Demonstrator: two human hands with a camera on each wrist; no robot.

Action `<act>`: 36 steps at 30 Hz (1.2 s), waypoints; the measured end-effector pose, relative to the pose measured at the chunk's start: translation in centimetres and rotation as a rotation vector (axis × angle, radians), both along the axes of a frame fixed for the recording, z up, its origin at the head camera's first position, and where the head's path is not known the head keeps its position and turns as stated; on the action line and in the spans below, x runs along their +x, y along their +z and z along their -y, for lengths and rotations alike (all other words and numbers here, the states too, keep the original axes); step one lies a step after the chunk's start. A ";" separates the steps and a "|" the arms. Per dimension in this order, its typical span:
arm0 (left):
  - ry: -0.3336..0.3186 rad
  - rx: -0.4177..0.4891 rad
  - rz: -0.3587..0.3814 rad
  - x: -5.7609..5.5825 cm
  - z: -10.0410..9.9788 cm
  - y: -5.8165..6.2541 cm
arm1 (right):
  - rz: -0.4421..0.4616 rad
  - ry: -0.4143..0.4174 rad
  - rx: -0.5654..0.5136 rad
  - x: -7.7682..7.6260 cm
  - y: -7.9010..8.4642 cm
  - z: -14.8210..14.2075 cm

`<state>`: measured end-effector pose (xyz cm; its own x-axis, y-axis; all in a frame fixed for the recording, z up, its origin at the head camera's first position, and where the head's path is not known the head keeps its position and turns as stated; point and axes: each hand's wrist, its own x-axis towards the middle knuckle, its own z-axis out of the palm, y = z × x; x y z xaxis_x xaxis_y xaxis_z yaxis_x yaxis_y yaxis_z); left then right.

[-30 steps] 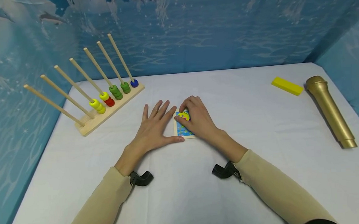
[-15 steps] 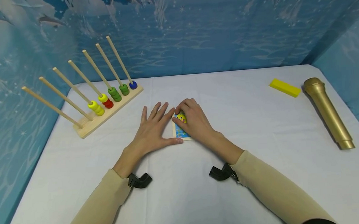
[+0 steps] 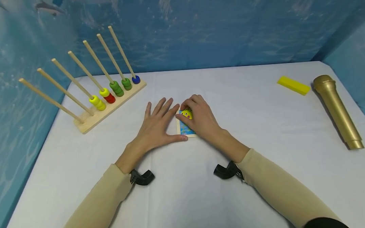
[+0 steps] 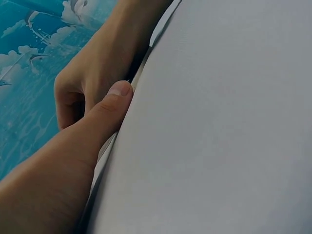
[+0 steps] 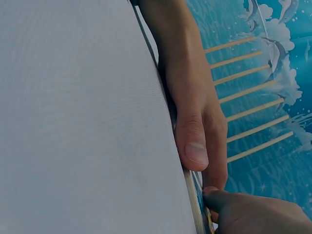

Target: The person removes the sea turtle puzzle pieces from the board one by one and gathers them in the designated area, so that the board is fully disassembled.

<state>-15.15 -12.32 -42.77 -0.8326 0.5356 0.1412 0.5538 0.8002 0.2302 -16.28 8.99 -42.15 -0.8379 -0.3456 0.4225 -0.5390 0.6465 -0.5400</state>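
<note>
A small wooden-framed picture puzzle [image 3: 186, 130], blue with a yellow cartoon face, lies flat on the white tabletop. My left hand [image 3: 155, 127] is spread beside it, the index fingertip at its upper left corner and the thumb along its lower edge. Over the puzzle's right side bends my right hand [image 3: 202, 118], thumb and curled index finger pinching at the upper left part of the picture and hiding much of it. In the right wrist view the puzzle's pale wooden edge [image 5: 194, 204] shows under the left thumb [image 5: 196, 153].
At the back left stands a wooden bead abacus [image 3: 112, 107] with tall upright rods and yellow, red, green and blue beads. A yellow block [image 3: 293, 85] and a gold microphone-shaped object [image 3: 338, 112] lie at the right. A blue ocean-print curtain [image 3: 197, 31] hangs behind the table.
The head view has tilted slightly. Both hands stay at the puzzle, and the right thumb and index finger have shifted only a little over the picture.
</note>
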 end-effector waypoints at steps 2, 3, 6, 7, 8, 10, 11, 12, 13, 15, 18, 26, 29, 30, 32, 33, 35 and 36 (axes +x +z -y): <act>0.000 0.003 -0.001 -0.1 0.0 0.1 | 0.005 -0.007 -0.004 -0.1 0.1 -0.1; 0.000 0.005 0.002 -0.2 0.0 0.2 | 0.008 -0.010 -0.006 -0.1 0.1 -0.1; 0.000 0.002 0.016 -0.2 0.1 0.3 | 0.019 -0.013 -0.008 -0.1 0.2 0.0; 0.000 0.000 0.022 -0.1 0.1 0.2 | 0.024 -0.013 -0.006 -0.1 0.1 0.0; 0.000 -0.002 0.025 -0.1 0.0 0.2 | 0.026 -0.013 -0.001 0.0 0.1 0.0; 0.000 -0.004 0.030 -0.1 0.0 0.2 | 0.030 -0.013 0.004 -0.1 0.2 0.0; 0.000 -0.007 0.026 -0.1 -0.1 0.3 | 0.028 -0.014 0.010 -0.1 0.2 0.0; 0.001 -0.009 0.024 -0.2 -0.1 0.3 | 0.029 -0.015 0.015 -0.2 0.2 0.0; 0.000 -0.008 0.023 -0.3 -0.1 0.4 | 0.032 -0.018 0.020 -0.3 0.3 0.0; 0.002 -0.010 0.022 -0.4 -0.2 0.5 | 0.044 -0.024 0.030 -0.4 0.4 0.0; 0.009 -0.016 0.031 -0.4 -0.2 0.6 | 0.078 -0.026 0.042 -0.6 0.5 0.1; 0.014 -0.012 0.044 -0.3 -0.1 0.6 | 0.149 -0.039 0.051 -0.7 0.6 0.2; 0.013 -0.013 0.043 -0.2 -0.1 0.7 | 0.167 -0.038 0.028 -0.7 0.7 0.1; 0.013 -0.013 0.046 -0.2 -0.1 0.7 | 0.173 -0.036 0.015 -0.7 0.7 0.1; 0.015 -0.015 0.049 -0.2 -0.1 0.8 | 0.186 -0.026 -0.017 -0.7 0.7 0.0; 0.015 -0.016 0.052 -0.2 -0.1 0.8 | 0.192 -0.021 -0.034 -0.7 0.7 0.0; 0.015 -0.015 0.056 -0.2 -0.1 0.9 | 0.201 -0.009 -0.079 -0.8 0.7 -0.1; 0.016 -0.016 0.055 -0.2 0.0 0.9 | 0.203 -0.002 -0.103 -0.8 0.7 -0.1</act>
<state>-15.33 -12.28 -41.89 -0.8474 0.5239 0.0862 0.5276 0.8127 0.2471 -17.04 9.11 -41.42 -0.9098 -0.3079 0.2783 -0.4116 0.5832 -0.7003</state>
